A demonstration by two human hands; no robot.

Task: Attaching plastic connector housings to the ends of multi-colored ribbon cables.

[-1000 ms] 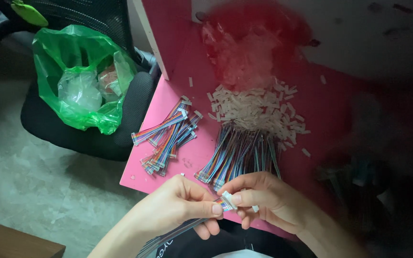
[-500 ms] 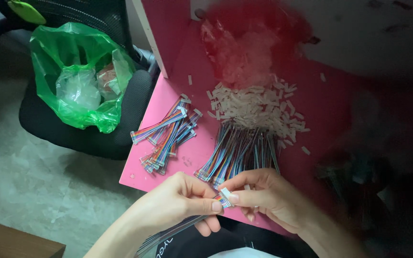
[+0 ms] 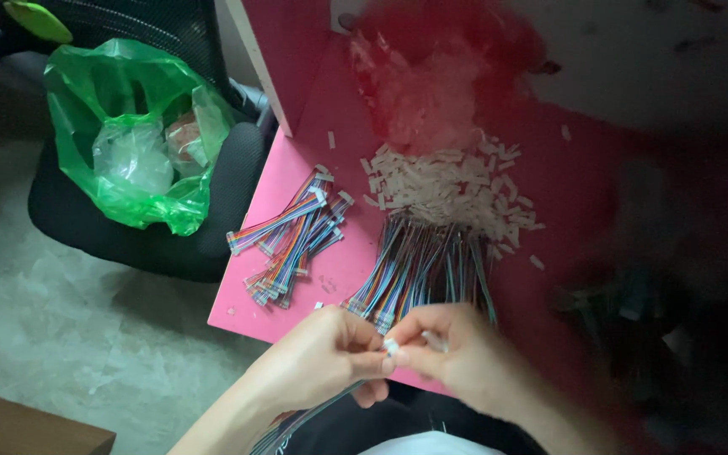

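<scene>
My left hand (image 3: 326, 358) pinches a multicoloured ribbon cable (image 3: 297, 421) that trails down toward my lap. My right hand (image 3: 452, 350) meets it at the fingertips, pinching a small white connector (image 3: 391, 346) at the cable's end. Both hands hover over the near edge of a pink table (image 3: 297, 173). Just beyond them lies a spread bundle of coloured cables (image 3: 423, 270). A heap of small white connectors (image 3: 448, 190) lies farther back. A smaller pile of cables with white ends (image 3: 292, 236) lies to the left.
A black chair (image 3: 128, 227) stands left of the table with a green plastic bag (image 3: 136, 135) on its seat. A red bag of white pieces (image 3: 431, 80) sits at the back. The right side is dark and blurred. Grey floor lies below left.
My right hand's fingers have closed in on the white connector against my left fingertips. The view has shifted slightly; the piles have not moved.
</scene>
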